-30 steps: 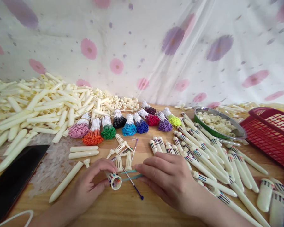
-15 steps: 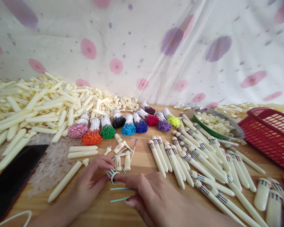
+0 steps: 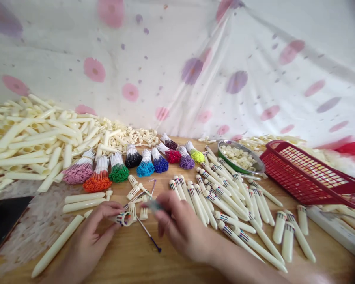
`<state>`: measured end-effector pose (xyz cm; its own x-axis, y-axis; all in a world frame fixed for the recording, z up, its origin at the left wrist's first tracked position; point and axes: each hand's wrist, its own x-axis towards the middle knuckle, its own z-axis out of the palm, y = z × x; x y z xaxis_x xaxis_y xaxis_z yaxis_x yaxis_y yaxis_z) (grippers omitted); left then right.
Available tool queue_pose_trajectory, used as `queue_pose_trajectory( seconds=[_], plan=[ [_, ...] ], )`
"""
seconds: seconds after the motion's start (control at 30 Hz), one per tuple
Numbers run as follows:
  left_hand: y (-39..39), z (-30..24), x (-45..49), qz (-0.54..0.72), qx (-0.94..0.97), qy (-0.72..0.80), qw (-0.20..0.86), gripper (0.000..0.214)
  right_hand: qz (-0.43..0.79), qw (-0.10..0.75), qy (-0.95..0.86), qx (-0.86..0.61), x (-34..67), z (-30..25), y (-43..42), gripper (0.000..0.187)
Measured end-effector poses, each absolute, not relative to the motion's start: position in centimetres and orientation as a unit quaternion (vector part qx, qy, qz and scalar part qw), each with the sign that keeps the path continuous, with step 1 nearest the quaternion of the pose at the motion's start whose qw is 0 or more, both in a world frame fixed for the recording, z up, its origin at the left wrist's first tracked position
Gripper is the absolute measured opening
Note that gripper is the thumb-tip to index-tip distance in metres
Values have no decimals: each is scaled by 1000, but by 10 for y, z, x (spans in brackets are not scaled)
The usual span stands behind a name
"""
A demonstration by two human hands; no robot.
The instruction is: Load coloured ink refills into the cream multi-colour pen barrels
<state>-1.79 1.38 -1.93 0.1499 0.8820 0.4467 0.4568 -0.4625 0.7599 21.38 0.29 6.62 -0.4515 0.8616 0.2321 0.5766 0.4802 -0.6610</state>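
My left hand (image 3: 102, 227) pinches a cream slotted pen barrel piece (image 3: 127, 219) with coloured plungers set round its ring. To its right, my right hand (image 3: 180, 225) is closed on pale teal tweezers (image 3: 154, 204), smeared by motion; their tips cannot be made out. Between the hands a thin refill with a dark blue end (image 3: 150, 236) lies on the wooden table (image 3: 130, 264). Just beyond my left hand are several loose slotted cream pieces (image 3: 133, 192) and a purple-tipped refill (image 3: 153, 187).
Bundles of coloured refills, one orange (image 3: 97, 179), line the middle. Cream pen tubes (image 3: 32, 138) heap up at left, near a black phone (image 3: 6, 221). Pens with coloured plungers (image 3: 225, 197) lie at right, before a metal bowl (image 3: 257, 163) and a red basket (image 3: 307, 169).
The view has shifted to the right. My right hand has drawn away from the slotted piece, and the tweezers have lifted and swung. The dark-blue-ended refill now shows between the hands.
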Motion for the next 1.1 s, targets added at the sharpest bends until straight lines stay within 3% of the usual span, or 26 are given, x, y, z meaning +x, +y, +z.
queue_pose_trajectory(
  seconds=[0.07, 0.17, 0.23, 0.53, 0.67, 0.87, 1.1],
  plan=[
    [17, -22, -21, 467, 708, 477, 231, 9, 193, 301, -752, -554, 221, 58, 19, 24],
    [19, -24, -24, 479, 698, 478, 235, 8, 37, 138, -744, -653, 227, 41, 41, 20],
    [20, -25, -24, 485, 692, 479, 237, 11, 20, 97, -748, -656, 228, 32, 51, 17],
    [21, -23, -29, 508, 655, 501, 250, 26, 6, 106, -605, -789, 312, 66, 121, 35],
    [22, -20, -28, 517, 654, 499, 236, 24, 47, 84, -552, -829, 348, 62, 156, 26],
    [24, -22, -29, 515, 659, 499, 226, 26, 149, 61, -555, -816, 357, 47, 180, 30],
    [24, -22, -30, 496, 665, 508, 232, 30, 314, 102, -551, -767, 374, 51, 175, 31]
  ],
)
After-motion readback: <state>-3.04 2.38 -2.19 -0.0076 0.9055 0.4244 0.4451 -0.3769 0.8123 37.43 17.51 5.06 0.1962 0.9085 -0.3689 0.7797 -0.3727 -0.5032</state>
